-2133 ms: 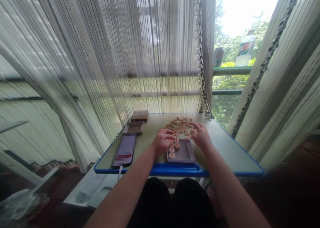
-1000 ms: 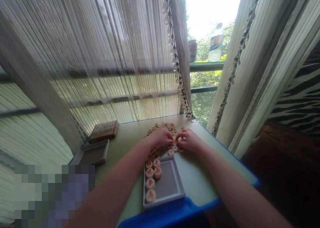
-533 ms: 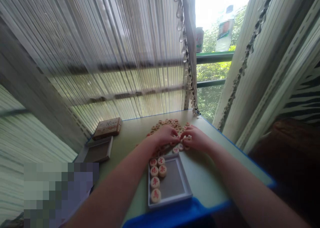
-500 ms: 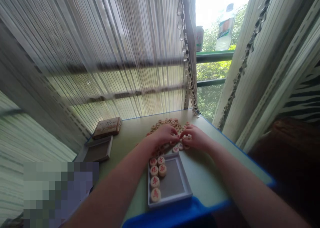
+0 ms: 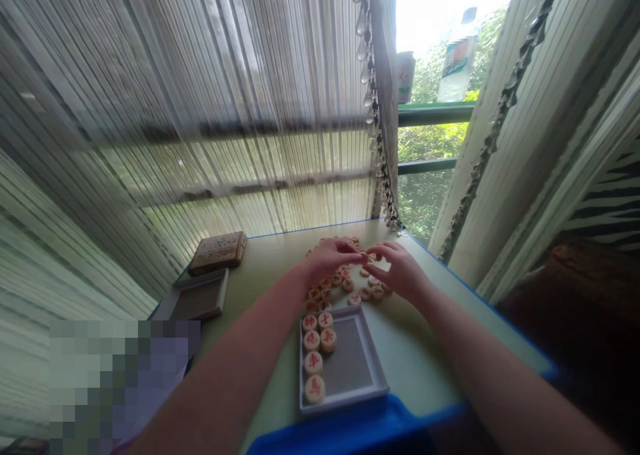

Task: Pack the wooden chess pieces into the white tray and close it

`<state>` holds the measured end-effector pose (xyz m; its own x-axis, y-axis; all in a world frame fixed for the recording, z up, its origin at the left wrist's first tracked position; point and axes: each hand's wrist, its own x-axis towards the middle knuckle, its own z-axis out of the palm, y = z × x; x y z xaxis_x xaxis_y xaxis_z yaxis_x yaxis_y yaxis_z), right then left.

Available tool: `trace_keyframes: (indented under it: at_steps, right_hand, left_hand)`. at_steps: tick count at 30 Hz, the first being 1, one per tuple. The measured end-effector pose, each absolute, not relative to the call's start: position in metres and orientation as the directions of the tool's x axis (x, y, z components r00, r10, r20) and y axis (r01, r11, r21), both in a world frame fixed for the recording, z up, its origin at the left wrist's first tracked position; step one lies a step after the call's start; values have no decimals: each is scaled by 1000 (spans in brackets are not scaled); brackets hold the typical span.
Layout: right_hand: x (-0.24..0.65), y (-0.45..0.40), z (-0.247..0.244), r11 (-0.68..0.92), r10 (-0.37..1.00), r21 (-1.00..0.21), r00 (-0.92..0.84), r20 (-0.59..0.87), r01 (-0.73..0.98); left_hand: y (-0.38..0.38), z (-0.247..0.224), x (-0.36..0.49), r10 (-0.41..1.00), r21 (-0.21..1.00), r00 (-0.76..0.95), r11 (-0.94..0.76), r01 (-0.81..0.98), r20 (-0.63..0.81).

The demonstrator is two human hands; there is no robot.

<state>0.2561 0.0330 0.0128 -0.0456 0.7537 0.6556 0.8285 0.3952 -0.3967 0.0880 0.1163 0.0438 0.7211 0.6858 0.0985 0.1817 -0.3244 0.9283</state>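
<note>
Above a heap of round wooden Chinese chess pieces point(image 5: 326, 283), my two hands meet. My left hand point(image 5: 334, 258) pinches one Chinese chess piece point(image 5: 365, 258) at its fingertips. Thumb and fingers of my right hand point(image 5: 400, 270) close round the same piece from the other side. In front of the heap lies a shallow grey tray point(image 5: 350, 368), its left side holding several red-marked pieces point(image 5: 313, 363) in two columns, face up. Part of the heap is hidden behind my hands.
At the table's left stand a brown patterned box point(image 5: 217, 252) and another shallow grey tray point(image 5: 199, 298). The pale table point(image 5: 420, 348) has a blue edge. Striped curtains hang around it; a can point(image 5: 405, 76) and a bottle point(image 5: 457, 65) stand at the window.
Both hands have risen slightly from the heap, with a piece now visible between their fingertips. More loose pieces show beneath them. The pieces in the front tray stay as they were.
</note>
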Motion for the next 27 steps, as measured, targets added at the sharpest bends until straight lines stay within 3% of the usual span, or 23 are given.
trace_keyframes:
  at_steps: [6, 11, 27]
  right_hand:
    - [254, 32, 18, 420, 743, -405, -52, 667, 812]
    - [254, 35, 17, 393, 757, -392, -50, 652, 832]
    - [252, 29, 21, 416, 753, -437, -32, 658, 798]
  left_hand:
    - [119, 47, 85, 674, 942, 737, -277, 190, 50]
    - [124, 42, 80, 724, 976, 682, -207, 72, 104]
    - [122, 43, 78, 612, 954, 784, -284, 95, 104]
